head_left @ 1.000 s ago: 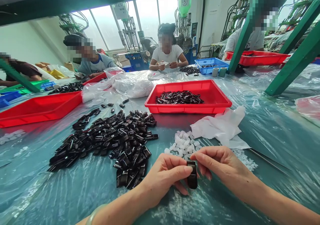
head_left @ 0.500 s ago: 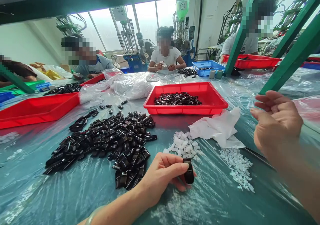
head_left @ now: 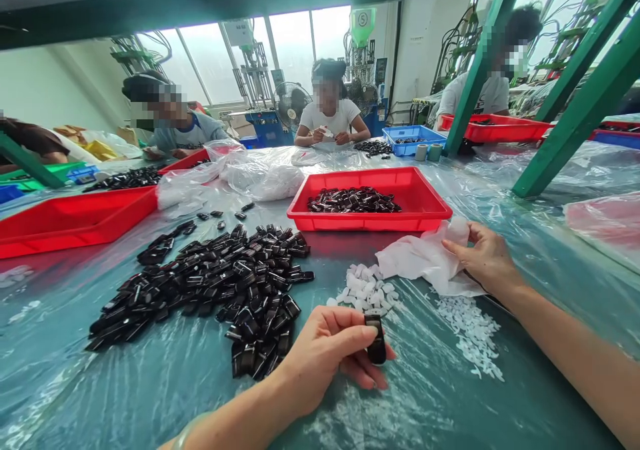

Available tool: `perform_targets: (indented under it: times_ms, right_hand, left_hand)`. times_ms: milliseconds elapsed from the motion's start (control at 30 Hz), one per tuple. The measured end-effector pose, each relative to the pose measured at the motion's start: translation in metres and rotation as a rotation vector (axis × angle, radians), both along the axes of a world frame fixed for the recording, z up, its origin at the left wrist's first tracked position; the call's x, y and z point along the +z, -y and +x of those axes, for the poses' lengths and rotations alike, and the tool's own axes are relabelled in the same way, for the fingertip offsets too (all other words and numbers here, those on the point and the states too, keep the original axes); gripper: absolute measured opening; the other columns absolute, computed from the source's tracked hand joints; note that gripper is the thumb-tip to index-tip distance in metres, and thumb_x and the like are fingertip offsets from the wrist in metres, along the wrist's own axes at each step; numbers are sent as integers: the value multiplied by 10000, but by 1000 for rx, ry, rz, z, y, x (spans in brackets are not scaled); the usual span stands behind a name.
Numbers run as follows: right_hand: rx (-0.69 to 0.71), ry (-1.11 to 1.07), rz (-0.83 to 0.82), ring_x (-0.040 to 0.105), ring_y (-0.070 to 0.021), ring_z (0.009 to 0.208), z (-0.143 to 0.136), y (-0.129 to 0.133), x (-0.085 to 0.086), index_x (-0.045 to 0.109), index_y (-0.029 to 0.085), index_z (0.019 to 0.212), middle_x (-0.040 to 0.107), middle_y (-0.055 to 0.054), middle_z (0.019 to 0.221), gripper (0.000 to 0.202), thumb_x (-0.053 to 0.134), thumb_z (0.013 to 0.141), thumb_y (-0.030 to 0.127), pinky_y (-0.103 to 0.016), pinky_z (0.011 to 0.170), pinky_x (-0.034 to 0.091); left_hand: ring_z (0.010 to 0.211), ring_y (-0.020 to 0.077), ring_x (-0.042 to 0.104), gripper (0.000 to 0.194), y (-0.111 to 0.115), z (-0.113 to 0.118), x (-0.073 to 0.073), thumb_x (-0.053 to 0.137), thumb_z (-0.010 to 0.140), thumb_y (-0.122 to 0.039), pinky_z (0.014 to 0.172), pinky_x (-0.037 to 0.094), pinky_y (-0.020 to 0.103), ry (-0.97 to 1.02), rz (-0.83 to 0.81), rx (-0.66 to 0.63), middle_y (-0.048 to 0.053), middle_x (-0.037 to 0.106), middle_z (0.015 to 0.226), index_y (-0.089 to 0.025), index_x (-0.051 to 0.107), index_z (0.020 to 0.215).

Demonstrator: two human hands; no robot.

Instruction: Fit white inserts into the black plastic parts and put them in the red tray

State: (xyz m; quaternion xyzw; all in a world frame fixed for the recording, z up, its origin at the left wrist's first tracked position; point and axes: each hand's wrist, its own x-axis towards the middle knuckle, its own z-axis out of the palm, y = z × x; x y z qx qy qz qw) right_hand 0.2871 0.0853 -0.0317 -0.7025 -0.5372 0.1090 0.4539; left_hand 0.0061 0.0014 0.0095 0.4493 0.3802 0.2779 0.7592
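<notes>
Left red tray: seen at the far left [head_left: 80,220], cut off by the frame edge.
Black pile: heaped on the film-covered table [head_left: 190,397], left of the left hand; parts strewn [head_left: 200,283] at mixed angles.
Left hand [head_left: 330,350]: closed; the held black part [head_left: 377,351] is clamped between thumb and fingers, its upper left partly covered by the thumb.
Held part position: kept above the table, in front of the white discs [head_left: 364,290], right of the black pile.
Held part long axis: run roughly away-to-near, top leaned slightly left in view; rounded end pointed toward the wearer, squarer end pointed away. Exact tilt cannot be told.
Centre red tray [head_left: 370,221]: placed beyond the discs, black parts bunched inside.
White cloth [head_left: 420,257]: spread just right of the discs, right end gathered up.
Small white bits [head_left: 473,333]: scattered on the table, nearer than the cloth.
Right hand [head_left: 483,257]: thumb and fingers brought together on the cloth's right end.
Changed: one second ago the right hand was held beside the black part; half a second ago it was raised at right, off the cloth. Left grip and part direction are essentially unchanged.
</notes>
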Motion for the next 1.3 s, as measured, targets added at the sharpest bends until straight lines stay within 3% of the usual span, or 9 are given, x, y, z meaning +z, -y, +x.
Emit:
perform_targets:
  times_ms: [133, 233, 433, 900, 1300]
  right_hand:
    - [111, 141, 194, 563, -233, 959, -23, 21, 24, 578, 209, 1067, 606, -61, 1073, 365, 645, 710, 241, -359, 743, 475]
    - [250, 241, 310, 557, -231, 991, -48, 43, 38, 602, 255, 1048, 618, -32, 1056, 333, 593, 720, 199, -369, 795, 441]
    - [511, 547, 562, 552, -217, 1000, -81, 72, 44, 581, 230, 1031, 623, -59, 996, 395, 452, 752, -18, -393, 829, 364]
    - [560, 704, 553, 522, -187, 1080, -85, 84, 39, 593, 261, 1039, 632, -26, 1079, 325, 456, 839, 44, -459, 981, 214]
    - [595, 691, 579, 524, -175, 1069, -86, 87, 40, 589, 244, 1029, 646, -27, 1049, 271, 439, 867, 87, -451, 992, 191]
  left_hand:
    - [527, 141, 647, 195, 2, 0, 0, 627, 706, -263, 427, 453, 137, 28, -30, -36, 116, 683, 759, -72, 629, 744]
    - [526, 138, 648, 187, 2, -1, -2, 644, 694, -254, 431, 460, 136, 32, -57, -56, 105, 686, 748, -78, 638, 758]
    - [527, 129, 643, 202, 1, -1, -4, 673, 676, -262, 442, 462, 136, 14, -27, -104, 96, 680, 735, -75, 666, 753]
    - [482, 107, 609, 189, 3, 1, -1, 680, 649, -250, 440, 463, 150, -57, -56, -150, 63, 651, 624, -72, 699, 710]
    - [493, 103, 618, 163, 3, 0, -2, 672, 670, -239, 439, 455, 140, -49, -75, -168, 55, 656, 644, -81, 695, 703]
